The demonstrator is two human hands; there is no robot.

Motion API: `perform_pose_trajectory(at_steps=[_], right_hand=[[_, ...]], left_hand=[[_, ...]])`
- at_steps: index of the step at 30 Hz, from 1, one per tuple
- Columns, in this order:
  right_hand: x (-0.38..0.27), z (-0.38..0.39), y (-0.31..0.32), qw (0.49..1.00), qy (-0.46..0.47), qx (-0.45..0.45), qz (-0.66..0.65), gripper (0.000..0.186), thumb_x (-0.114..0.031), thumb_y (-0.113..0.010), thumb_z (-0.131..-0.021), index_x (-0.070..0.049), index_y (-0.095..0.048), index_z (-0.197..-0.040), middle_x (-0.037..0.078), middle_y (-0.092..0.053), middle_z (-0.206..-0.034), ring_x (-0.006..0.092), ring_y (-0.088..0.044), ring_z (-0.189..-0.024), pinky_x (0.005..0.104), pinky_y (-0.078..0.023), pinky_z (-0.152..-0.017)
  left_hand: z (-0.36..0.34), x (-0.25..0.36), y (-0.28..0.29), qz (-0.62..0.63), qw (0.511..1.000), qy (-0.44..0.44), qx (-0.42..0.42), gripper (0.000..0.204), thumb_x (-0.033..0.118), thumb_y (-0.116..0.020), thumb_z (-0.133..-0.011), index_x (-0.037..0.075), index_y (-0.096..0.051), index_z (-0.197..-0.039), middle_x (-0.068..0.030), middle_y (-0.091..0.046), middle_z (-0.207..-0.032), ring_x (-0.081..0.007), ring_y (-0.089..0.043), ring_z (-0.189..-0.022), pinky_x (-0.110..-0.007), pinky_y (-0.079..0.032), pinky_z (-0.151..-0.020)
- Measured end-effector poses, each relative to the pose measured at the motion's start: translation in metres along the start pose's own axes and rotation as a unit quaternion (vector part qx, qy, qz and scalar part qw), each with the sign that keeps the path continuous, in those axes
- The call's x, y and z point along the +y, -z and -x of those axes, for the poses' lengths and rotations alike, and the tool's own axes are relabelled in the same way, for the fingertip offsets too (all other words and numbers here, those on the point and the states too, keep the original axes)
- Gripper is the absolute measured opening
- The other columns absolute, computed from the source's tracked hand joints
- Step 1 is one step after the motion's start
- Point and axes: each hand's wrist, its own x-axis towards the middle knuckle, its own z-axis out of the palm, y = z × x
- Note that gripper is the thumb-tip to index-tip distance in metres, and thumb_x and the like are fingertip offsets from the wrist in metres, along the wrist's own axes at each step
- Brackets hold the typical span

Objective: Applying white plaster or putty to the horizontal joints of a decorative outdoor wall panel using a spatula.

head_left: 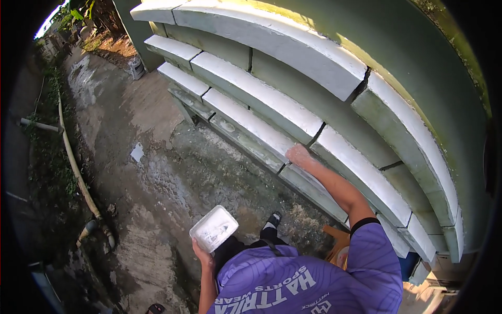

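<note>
At near centre-left, a white rectangular plastic tub [203, 217] of white paste [215, 230] sits in the left hand [203, 255], gripped at one corner; that lopsided hold could tip it onto the grey concrete ground [144, 230]. Farther right, the right hand [299, 155], curled, meets a white-coated masonry ledge [251, 123]; whether it holds anything, I cannot tell. Rough edges might scrape its knuckles.

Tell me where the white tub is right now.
In the head view, the white tub is below and left of centre, held in the left hand, just up and left of the purple shirt.
</note>
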Motion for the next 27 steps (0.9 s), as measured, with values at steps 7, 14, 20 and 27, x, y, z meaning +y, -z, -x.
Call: perform_pose_trajectory(at_steps=[7, 14, 20, 27], right_hand=[[-0.005, -0.024, 0.001, 0.99, 0.041, -0.118, 0.073, 0.012, -0.015, -0.06, -0.081, -0.015, -0.072, -0.079, 0.002, -0.07, -0.078, 0.0194, -0.069, -0.079, 0.0361, -0.051, -0.066], [-0.001, -0.026, 0.005, 0.991, 0.071, -0.102, 0.058, 0.01, -0.015, -0.06, -0.079, -0.014, -0.068, -0.072, 0.004, -0.067, -0.072, 0.0218, -0.068, -0.075, 0.0389, -0.051, -0.068], [-0.011, -0.028, 0.004, 0.973, 0.077, -0.191, 0.108, 0.012, -0.017, -0.059, -0.083, -0.018, -0.072, -0.084, 0.0, -0.07, -0.084, 0.0184, -0.068, -0.086, 0.0354, -0.049, -0.074], [-0.02, -0.025, 0.002, 0.964, 0.054, -0.23, 0.119, 0.015, -0.019, -0.058, -0.085, -0.02, -0.073, -0.085, -0.001, -0.07, -0.085, 0.0175, -0.067, -0.085, 0.0338, -0.046, -0.075]], left_hand=[[0.005, 0.0, -0.003, 0.0, 1.0, -0.002, 0.03, 0.053, 0.037, -0.037, -0.1, -0.003, -0.041, -0.133, -0.012, -0.05, -0.13, -0.0227, -0.052, -0.117, -0.037, -0.042, -0.1], [0.008, -0.008, 0.011, 0.0, 0.999, -0.005, 0.045, 0.054, 0.035, -0.037, -0.1, -0.003, -0.037, -0.137, -0.0125, -0.045, -0.135, -0.0233, -0.047, -0.122, -0.037, -0.038, -0.104], [0.005, -0.012, 0.02, 0.006, 0.998, -0.002, 0.062, 0.054, 0.035, -0.037, -0.1, -0.003, -0.037, -0.137, -0.0123, -0.044, -0.136, -0.0233, -0.046, -0.123, -0.037, -0.037, -0.105], [0.01, 0.002, 0.009, 0.009, 0.999, -0.007, 0.043, 0.054, 0.036, -0.037, -0.099, -0.003, -0.038, -0.136, -0.0118, -0.047, -0.134, -0.0235, -0.049, -0.121, -0.037, -0.038, -0.104]])
